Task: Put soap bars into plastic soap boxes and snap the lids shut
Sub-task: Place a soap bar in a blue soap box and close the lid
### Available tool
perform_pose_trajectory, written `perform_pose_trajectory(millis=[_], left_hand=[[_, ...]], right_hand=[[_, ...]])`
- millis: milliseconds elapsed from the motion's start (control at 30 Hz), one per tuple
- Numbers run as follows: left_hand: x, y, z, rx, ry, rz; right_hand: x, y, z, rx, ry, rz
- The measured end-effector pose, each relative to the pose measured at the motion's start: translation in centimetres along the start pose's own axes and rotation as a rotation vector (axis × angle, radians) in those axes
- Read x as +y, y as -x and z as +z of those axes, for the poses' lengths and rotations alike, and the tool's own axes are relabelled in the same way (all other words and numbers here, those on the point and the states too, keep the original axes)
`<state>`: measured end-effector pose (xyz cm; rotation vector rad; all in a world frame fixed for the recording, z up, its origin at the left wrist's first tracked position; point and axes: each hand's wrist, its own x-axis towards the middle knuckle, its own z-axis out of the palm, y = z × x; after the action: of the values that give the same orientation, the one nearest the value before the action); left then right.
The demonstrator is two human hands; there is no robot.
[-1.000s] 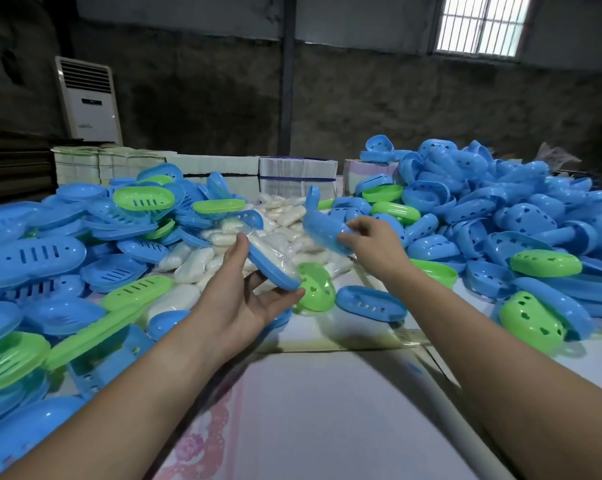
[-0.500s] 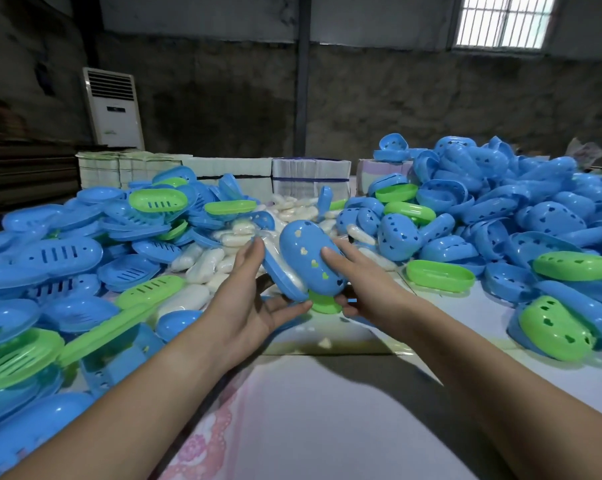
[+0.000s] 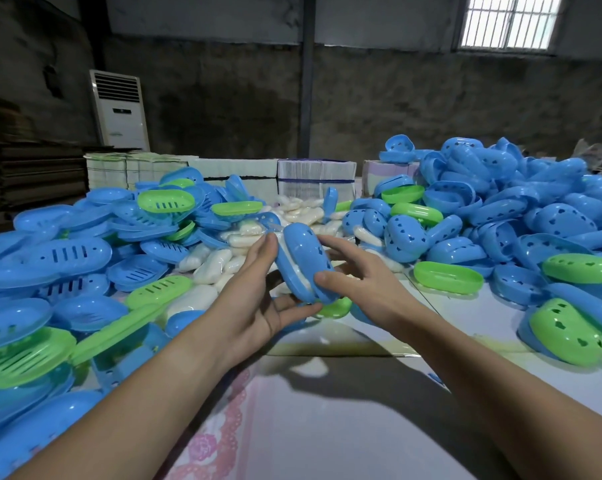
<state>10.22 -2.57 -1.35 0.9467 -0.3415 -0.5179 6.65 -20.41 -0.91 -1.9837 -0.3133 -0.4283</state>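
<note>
At frame centre, my left hand (image 3: 258,299) and right hand (image 3: 358,282) grasp one blue soap box (image 3: 304,263), soap bar (image 3: 292,261) inside.

2 bare forearms are seen, uncovered from wrist to frame edge. No sleeves, gloves or jewellery are worn on the left hand (image 3: 254,299) or the right hand (image 3: 365,285). Nails are kept short.

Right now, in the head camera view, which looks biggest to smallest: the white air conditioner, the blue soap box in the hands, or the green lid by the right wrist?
1. White air conditioner
2. Blue soap box and green lid: similar, nearness blurs it.
</note>
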Motion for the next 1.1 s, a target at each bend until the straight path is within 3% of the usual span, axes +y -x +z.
perform_pose_trajectory(millis=[233, 467, 1100], left_hand=[[-0.5, 0.2, 0.1, -0.049, -0.152, 0.073], [-0.6, 0.2, 0.0, -0.064, -0.259, 0.128], [-0.7, 0.3, 0.2, -0.064, -0.191, 0.094]], right_hand=[[0.0, -0.2, 0.2, 0.107, -0.029, 0.011], [-0.1, -0.3, 0.0, 0.107, -0.029, 0.028], [-1.0, -0.1, 0.1, 0.047, -0.025, 0.075]])
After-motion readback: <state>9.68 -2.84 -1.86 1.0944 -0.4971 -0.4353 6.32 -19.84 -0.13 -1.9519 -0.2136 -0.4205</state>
